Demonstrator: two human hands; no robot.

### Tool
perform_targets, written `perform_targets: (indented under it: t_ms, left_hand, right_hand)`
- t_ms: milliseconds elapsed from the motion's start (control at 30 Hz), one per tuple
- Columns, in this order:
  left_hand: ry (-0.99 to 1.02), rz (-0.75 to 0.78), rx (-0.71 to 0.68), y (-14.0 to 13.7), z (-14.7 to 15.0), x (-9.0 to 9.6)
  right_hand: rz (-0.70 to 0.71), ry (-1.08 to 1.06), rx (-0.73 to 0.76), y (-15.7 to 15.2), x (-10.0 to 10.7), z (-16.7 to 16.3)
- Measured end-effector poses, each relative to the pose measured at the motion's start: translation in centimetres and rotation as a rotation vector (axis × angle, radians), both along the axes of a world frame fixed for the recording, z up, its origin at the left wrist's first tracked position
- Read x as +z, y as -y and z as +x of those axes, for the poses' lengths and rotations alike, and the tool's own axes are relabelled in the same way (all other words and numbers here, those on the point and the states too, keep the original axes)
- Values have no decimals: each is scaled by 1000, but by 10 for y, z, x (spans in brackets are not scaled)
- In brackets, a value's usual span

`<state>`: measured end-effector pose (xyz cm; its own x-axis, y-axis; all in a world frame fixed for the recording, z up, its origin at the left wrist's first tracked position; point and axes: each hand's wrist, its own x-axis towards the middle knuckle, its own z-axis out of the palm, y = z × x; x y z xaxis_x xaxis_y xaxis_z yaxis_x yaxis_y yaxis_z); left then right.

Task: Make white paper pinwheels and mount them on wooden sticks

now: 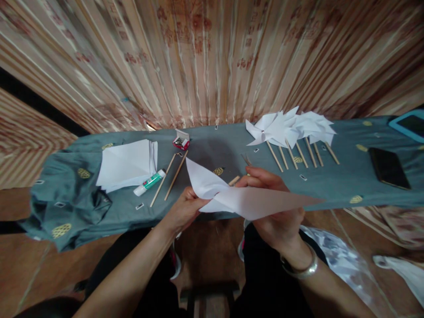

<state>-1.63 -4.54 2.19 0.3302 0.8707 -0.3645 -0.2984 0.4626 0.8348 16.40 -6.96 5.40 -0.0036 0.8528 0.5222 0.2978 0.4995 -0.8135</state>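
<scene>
A white paper pinwheel (255, 203), its corners curled inward, is held above the table's near edge. My left hand (185, 207) is closed on its left side, the thumb pressing near the folded centre. From the right, my right hand (281, 225) is closed around the pinwheel, with a metal bangle on the wrist. Paper hides part of its fingers. Just left of the right fingertips shows the end of a wooden stick (233, 180); whether that hand grips it is unclear. Behind these fingers lie small scissors (246, 160), partly covered.
Finished-looking pinwheels on sticks (291, 128) lie overlapped at the back right. A phone (389, 168) and blue-edged tablet (409, 126) lie farther right. Leftward are a paper stack (126, 163), a glue stick (149, 182), two wooden sticks (175, 176) and a small box of pins (181, 140).
</scene>
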Motion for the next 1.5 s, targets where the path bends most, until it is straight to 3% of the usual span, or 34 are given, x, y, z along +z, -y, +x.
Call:
perform_targets:
  t_ms: [367, 533, 700, 1000, 1233, 1500]
  left_hand:
    - [-16, 19, -9, 0, -2, -3]
    - [-30, 52, 6, -2, -5, -3]
    - [-29, 66, -34, 0, -9, 1]
    - [-61, -46, 75, 10, -4, -15]
    - [-29, -92, 183, 26, -5, -24]
    - [40, -224, 284, 49, -9, -34]
  right_hand:
    - [-9, -54, -29, 2, 6, -2]
    - [-238, -233, -45, -4, 6, -1]
    - [-438, -418, 50, -22, -13, -2]
    - [-691, -568, 82, -40, -42, -16]
    - [-808, -484, 112, -49, -60, -24]
    - [-836, -251, 243, -48, -62, -28]
